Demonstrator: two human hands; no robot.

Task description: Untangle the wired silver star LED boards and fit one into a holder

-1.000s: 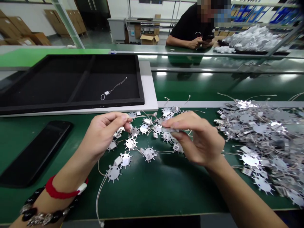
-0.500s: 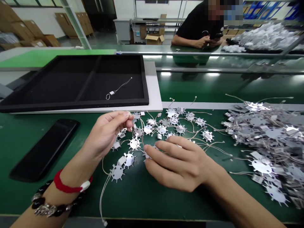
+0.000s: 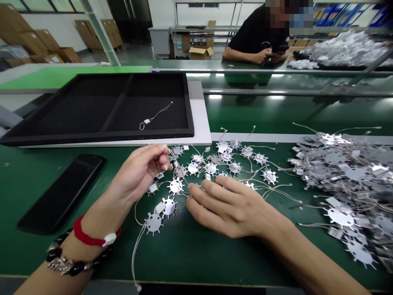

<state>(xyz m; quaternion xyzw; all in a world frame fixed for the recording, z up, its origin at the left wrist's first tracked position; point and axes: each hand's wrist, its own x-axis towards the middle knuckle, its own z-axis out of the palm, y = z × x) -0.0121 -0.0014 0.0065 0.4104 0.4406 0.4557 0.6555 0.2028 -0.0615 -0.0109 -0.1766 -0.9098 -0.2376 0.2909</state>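
My left hand [image 3: 144,170] is closed in a pinch, with the small white connector end [image 3: 166,146] of a thin wire lead between thumb and forefinger. From there the lead [image 3: 181,172] slants down to my right hand [image 3: 229,205], whose curled fingers are closed at its lower part. What else lies under those fingers is hidden. Around both hands are scattered silvery toothed metal discs [image 3: 176,186] with wires and small white tags. Closest to the front edge is one disc [image 3: 154,222] with its wire hanging toward the edge.
A dense heap of similar discs [image 3: 353,176] lies at the right. At the back left a black tray [image 3: 101,133] holds one looped lead [image 3: 146,121]. A black phone-like slab [image 3: 61,194] rests on the left. Across the bench, a person [image 3: 254,41] holds a phone.
My right hand has risen slightly, and the disc glimpsed beneath its fingers is now hidden. The left hand keeps its pinch. The whole view has shifted a little.
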